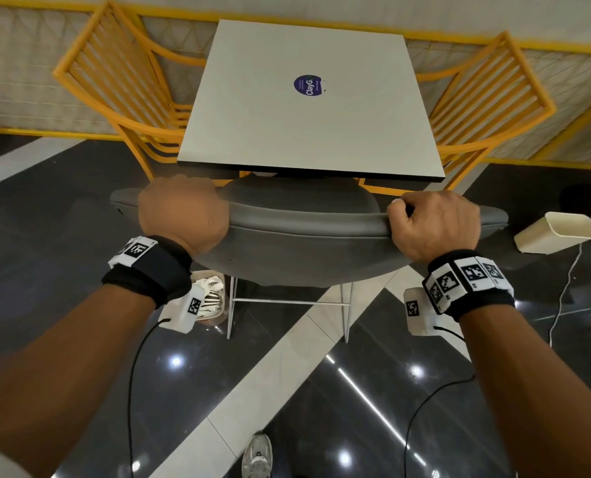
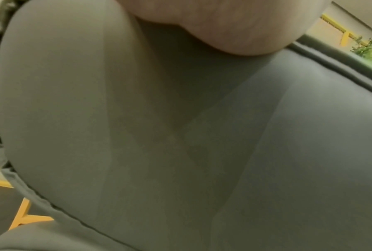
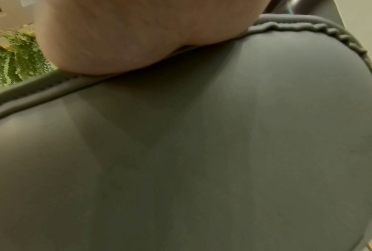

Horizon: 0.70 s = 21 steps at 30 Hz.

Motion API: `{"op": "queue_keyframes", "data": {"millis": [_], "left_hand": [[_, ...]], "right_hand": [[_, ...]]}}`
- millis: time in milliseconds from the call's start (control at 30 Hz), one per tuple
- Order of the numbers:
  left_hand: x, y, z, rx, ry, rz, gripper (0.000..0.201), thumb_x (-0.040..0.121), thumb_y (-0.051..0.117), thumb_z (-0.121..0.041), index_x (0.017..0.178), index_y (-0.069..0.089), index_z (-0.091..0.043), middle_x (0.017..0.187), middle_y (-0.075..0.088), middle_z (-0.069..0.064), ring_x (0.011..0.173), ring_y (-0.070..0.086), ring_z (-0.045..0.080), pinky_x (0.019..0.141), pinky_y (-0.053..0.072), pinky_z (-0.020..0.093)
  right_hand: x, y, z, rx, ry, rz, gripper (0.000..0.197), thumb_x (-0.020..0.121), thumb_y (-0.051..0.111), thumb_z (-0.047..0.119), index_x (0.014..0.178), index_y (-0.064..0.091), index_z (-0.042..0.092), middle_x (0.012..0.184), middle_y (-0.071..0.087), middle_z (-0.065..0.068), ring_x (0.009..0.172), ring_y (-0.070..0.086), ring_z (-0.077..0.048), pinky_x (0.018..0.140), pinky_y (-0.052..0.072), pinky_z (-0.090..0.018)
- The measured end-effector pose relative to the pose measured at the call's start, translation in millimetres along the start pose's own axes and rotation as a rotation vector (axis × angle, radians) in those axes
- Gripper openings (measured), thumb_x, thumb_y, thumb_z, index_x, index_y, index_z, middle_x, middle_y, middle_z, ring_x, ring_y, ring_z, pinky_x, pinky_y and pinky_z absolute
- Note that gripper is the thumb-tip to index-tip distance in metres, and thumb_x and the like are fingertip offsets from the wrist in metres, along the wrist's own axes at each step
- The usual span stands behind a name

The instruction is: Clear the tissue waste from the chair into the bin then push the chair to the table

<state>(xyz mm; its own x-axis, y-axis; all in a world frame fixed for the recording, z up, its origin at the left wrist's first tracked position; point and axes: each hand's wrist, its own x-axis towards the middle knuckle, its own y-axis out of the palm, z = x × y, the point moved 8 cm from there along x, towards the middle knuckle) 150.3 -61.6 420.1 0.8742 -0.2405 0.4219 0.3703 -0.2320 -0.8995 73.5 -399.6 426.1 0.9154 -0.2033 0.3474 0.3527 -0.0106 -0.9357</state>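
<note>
A grey padded chair (image 1: 304, 236) stands at the near edge of the white square table (image 1: 307, 125), its seat partly under the tabletop. My left hand (image 1: 183, 212) grips the top rim of the backrest on the left side. My right hand (image 1: 432, 222) grips the same rim on the right, fingers curled over it. Both wrist views are filled by the grey backrest (image 2: 180, 135) (image 3: 202, 152), with the heel of each hand at the top. A small bin (image 1: 211, 298) holding white tissue waste sits on the floor beneath my left wrist.
Two yellow slatted chairs (image 1: 121, 98) (image 1: 487, 105) flank the table against the wall. A cream rectangular container (image 1: 556, 238) lies tipped on the dark glossy floor at the right. A white cable (image 1: 563, 294) trails near it. A shoe (image 1: 257, 455) shows below.
</note>
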Motion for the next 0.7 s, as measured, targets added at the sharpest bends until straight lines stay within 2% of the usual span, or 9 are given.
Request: {"op": "queue_keyframes", "data": {"millis": [133,267,333,400,467,533,567,633,700], "left_hand": [[-3,-5,-3,-0.019,0.003,-0.026,0.039,0.081,0.033,-0.033,0.06,0.055,-0.009,0.055,0.042,0.006,0.052,0.037,0.026,0.057,0.024,0.032],[-14,-5,2,-0.004,-0.03,-0.001,0.037,0.083,0.036,-0.031,0.063,0.056,-0.008,0.058,0.051,0.013,0.055,0.036,0.025,0.058,0.027,0.034],[-20,-9,0,0.011,-0.025,-0.003,0.035,0.085,0.036,-0.03,0.064,0.054,-0.009,0.06,0.053,0.014,0.056,0.036,0.025,0.062,0.034,0.038],[-24,-16,-2,-0.019,-0.023,-0.014,0.032,0.089,0.038,-0.028,0.066,0.053,-0.01,0.064,0.057,0.014,0.06,0.036,0.025,0.068,0.038,0.041],[-32,-22,-4,-0.094,-0.028,-0.007,0.033,0.093,0.037,-0.028,0.077,0.059,-0.011,0.078,0.063,0.013,0.072,0.045,0.028,0.082,0.04,0.044],[-54,-21,-7,-0.151,-0.028,0.006,0.036,0.096,0.038,-0.031,0.108,0.065,-0.01,0.11,0.067,0.013,0.106,0.055,0.031,0.104,0.035,0.048],[-70,-20,-10,-0.176,-0.017,0.005,0.042,0.095,0.04,-0.031,0.126,0.059,-0.01,0.13,0.06,0.012,0.127,0.049,0.03,0.115,0.029,0.049],[-106,-17,-14,-0.239,-0.013,0.048,0.055,0.094,0.045,-0.028,0.147,0.042,-0.01,0.157,0.036,0.01,0.148,0.029,0.028,0.122,0.021,0.046],[-167,4,-10,-0.364,-0.038,0.197,0.054,0.093,0.047,-0.024,0.144,0.047,-0.009,0.156,0.038,0.01,0.144,0.037,0.029,0.118,0.031,0.044]], "right_hand": [[-1,-2,0,0.015,0.018,0.02,0.043,0.087,0.043,0.038,0.052,0.051,0.013,0.045,0.042,-0.001,0.045,0.044,-0.025,0.05,0.035,-0.028],[-12,-5,6,0.02,0.032,0.047,0.042,0.087,0.043,0.037,0.053,0.048,0.013,0.045,0.041,0.001,0.046,0.043,-0.024,0.053,0.032,-0.028],[-19,-7,12,0.01,0.02,0.059,0.042,0.09,0.04,0.036,0.054,0.047,0.014,0.047,0.043,0.0,0.049,0.045,-0.027,0.06,0.037,-0.031],[-26,-9,15,0.032,0.0,0.083,0.043,0.094,0.036,0.037,0.06,0.052,0.015,0.056,0.052,-0.003,0.059,0.052,-0.031,0.075,0.045,-0.039],[-37,-11,18,0.09,-0.026,0.086,0.043,0.097,0.033,0.038,0.078,0.062,0.014,0.077,0.065,-0.008,0.08,0.06,-0.033,0.092,0.043,-0.045],[-60,-15,22,0.171,-0.044,0.068,0.038,0.098,0.039,0.037,0.109,0.067,0.013,0.112,0.068,-0.01,0.108,0.059,-0.032,0.107,0.038,-0.046],[-77,-18,24,0.237,-0.061,0.047,0.038,0.098,0.045,0.035,0.122,0.063,0.013,0.127,0.062,-0.01,0.121,0.054,-0.03,0.112,0.037,-0.045],[-120,-26,32,0.359,-0.068,0.071,0.037,0.097,0.053,0.029,0.13,0.057,0.014,0.135,0.053,-0.006,0.125,0.051,-0.023,0.107,0.042,-0.036],[-187,-4,31,0.439,-0.012,0.316,0.029,0.098,0.051,0.031,0.124,0.058,0.019,0.114,0.061,-0.001,0.1,0.061,-0.017,0.086,0.049,-0.03]]}}
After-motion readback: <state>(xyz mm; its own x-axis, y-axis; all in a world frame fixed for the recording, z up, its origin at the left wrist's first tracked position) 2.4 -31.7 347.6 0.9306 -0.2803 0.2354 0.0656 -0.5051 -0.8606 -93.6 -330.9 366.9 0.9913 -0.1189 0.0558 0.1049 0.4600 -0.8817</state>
